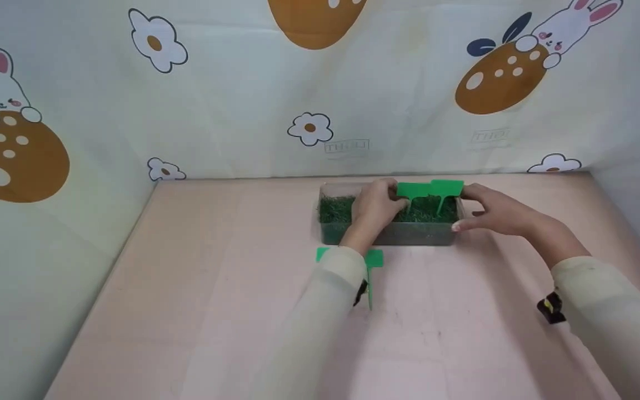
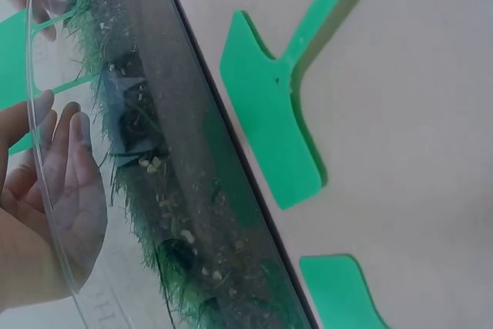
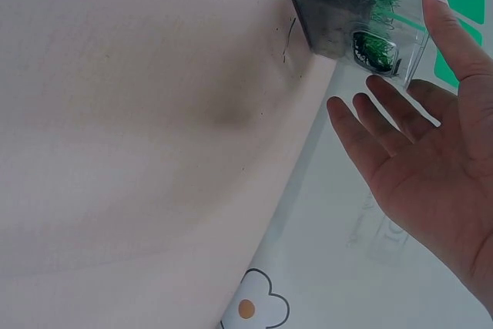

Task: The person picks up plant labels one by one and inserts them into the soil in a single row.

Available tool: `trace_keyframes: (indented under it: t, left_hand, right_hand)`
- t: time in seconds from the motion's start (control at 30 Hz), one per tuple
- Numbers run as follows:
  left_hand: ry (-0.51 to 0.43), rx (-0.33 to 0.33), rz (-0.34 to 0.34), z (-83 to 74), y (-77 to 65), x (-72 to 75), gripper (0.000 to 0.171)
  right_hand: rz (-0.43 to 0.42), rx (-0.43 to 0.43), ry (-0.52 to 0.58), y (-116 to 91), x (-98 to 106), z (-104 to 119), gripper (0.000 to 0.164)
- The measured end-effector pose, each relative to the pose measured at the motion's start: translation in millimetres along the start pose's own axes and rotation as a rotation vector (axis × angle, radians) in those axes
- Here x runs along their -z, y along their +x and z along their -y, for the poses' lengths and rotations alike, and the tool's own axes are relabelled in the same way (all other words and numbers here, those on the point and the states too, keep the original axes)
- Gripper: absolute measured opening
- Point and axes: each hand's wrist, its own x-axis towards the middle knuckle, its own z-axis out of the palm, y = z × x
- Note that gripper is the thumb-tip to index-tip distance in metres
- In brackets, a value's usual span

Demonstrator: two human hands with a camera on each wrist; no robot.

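Observation:
Two green T-shaped plant markers stand in a clear planter box [image 1: 414,234] of dark soil and green grass. My left hand [image 1: 373,205] reaches over the box beside the left standing marker [image 1: 411,190], its fingertips close to that marker's stake. Through the clear wall in the left wrist view, the fingers of this hand look loosely bent and apart. My right hand [image 1: 500,211] is at the box's right end, near the right standing marker [image 1: 448,188]. Its fingers extend and spread in the right wrist view, with the thumb by the box rim.
Two more green markers lie on the pale pink table [image 1: 214,278] in front of the box, one of them [image 2: 273,113] with its stake showing, the other [image 2: 339,290] partly out of frame. Behind the table hangs a curtain [image 1: 231,100] printed with rabbits and flowers.

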Motion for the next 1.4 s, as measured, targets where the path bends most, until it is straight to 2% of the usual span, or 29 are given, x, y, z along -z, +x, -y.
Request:
trace_keyframes:
  t: [0.3, 0.57, 0.67, 0.87, 1.4]
  left_hand:
    - [-0.054, 0.037, 0.04, 1.7, -2.1, 9.7, 0.02]
    - [-0.168, 0.025, 0.061, 8.2, -8.8, 20.5, 0.016]
    - [-0.198, 0.026, 0.057, 10.3, -11.1, 24.7, 0.02]
    - [-0.188, 0.022, 0.045, 14.8, -15.1, 30.8, 0.03]
    - [-0.206, 0.001, 0.016, 16.5, -28.5, 45.4, 0.028]
  right_hand:
    - [-0.002, -0.005, 0.007, 0, -1, -1, 0.084]
    - [-0.003, 0.006, 0.003, 0, -1, -1, 0.083]
    - [-0.004, 0.006, 0.005, 0, -1, -1, 0.083]
    - [0.003, 0.0, -0.002, 0, 0, 1, 0.081]
    - [0.002, 0.006, -0.002, 0, 1, 2, 0.082]
